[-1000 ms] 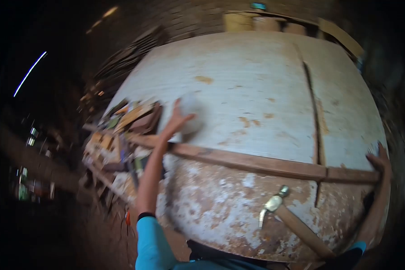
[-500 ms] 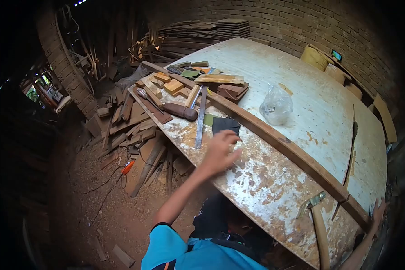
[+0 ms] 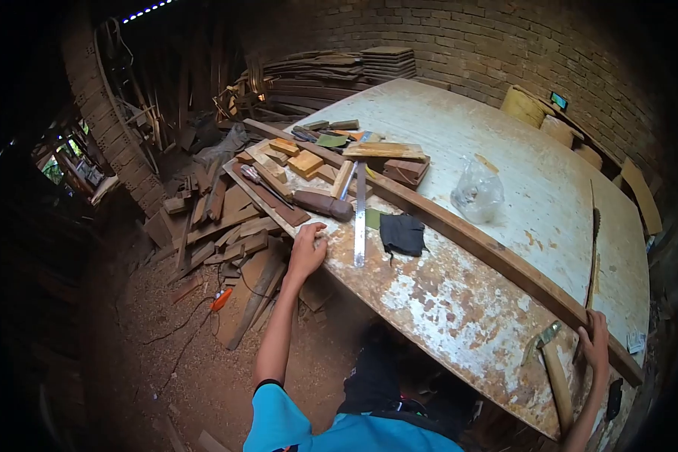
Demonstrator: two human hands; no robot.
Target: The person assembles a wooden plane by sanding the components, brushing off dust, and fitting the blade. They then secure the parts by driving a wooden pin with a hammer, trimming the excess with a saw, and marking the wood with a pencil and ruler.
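My left hand point(image 3: 307, 252) is at the table's near edge, fingers loosely bent, thumb apart, holding nothing. Close by lie a dark wooden mallet-like piece point(image 3: 322, 205) and a metal ruler point(image 3: 360, 218). A black cloth point(image 3: 402, 234) lies right of the ruler, partly over a green piece point(image 3: 373, 218). My right hand point(image 3: 595, 340) grips a long wooden beam point(image 3: 474, 239) near its right end, fingers over the top; the far side of the grip is hidden. Beside that hand, a hammer point(image 3: 556, 377) rests on the worn tabletop point(image 3: 444, 316).
Small wood blocks point(image 3: 306, 163) are heaped at the table's left end. A clear plastic bag point(image 3: 478, 192) sits beyond the beam, and a saw point(image 3: 595, 233) lies farther right. Scrap wood point(image 3: 226, 226) is piled on the floor, with an orange object point(image 3: 221, 300) and a cord.
My left hand has moved left, from beside the black cloth to the table edge. My right hand has moved onto the beam from its far end. The view has shifted slightly.
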